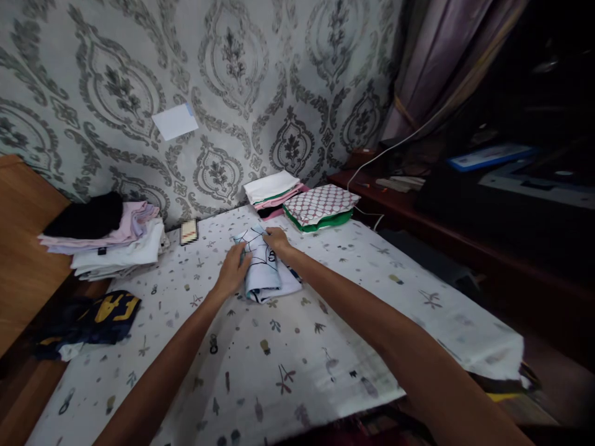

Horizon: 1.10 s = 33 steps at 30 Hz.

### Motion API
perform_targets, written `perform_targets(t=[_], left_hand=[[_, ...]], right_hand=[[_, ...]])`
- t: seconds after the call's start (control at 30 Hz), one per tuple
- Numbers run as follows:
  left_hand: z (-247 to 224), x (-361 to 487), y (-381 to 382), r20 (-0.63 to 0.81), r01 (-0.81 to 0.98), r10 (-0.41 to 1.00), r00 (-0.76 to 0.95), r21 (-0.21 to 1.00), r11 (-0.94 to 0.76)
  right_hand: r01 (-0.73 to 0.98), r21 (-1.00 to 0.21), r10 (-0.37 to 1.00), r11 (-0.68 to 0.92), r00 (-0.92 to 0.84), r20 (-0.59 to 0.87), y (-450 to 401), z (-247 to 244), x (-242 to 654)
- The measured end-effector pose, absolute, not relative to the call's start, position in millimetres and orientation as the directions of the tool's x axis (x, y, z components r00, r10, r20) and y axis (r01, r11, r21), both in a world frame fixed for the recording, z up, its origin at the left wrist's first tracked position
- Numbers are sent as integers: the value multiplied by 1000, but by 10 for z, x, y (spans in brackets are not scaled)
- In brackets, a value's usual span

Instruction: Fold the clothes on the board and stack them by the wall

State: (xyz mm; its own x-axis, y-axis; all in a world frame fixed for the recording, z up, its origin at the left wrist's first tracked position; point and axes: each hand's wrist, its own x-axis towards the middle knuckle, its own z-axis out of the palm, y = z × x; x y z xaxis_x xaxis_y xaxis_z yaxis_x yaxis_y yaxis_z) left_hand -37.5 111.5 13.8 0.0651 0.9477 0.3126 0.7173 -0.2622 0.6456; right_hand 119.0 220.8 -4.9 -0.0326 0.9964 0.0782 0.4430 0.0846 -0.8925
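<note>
Hands, two, bare: the left hand (232,269) is laid loosely along the near-left edge of a white printed cloth (263,272), thumb spread from the fingers and nothing clenched; the right hand (277,241) is curled over the far right corner, where cloth appears to be pinched, though the fingertips are hidden. Cloth: one piece, white with black line print and pale blue trim, located between and under the two hands, its upper layer turned over a lower one that is left showing toward the right and near side. Step in hand: judged to be folding, with the upper layer being squared. Next move: the far corner would need to be held while the layers are pressed flat and the protruding lower part is tucked in. Support: patterned sheet (279,347), spread beneath both hands. Just beyond the right hand: one folded lattice-print cloth (320,207) with green edge; behind it, one stack of white and pink cloths (272,186). Beyond the left hand, to its left: one small card-like item (189,231), details blurred; farther left, one clothing pile (111,241) topped in black; nearer, one dark garment (106,316) with yellow lettering.
</note>
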Motion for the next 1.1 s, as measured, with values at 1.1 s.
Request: perform_targets(t=[1.1], left_hand=[[-175,-307,1612,166,930,956,241,242,-277]], right_hand=[[858,-447,965,252,-256,54,1677,266,1570]])
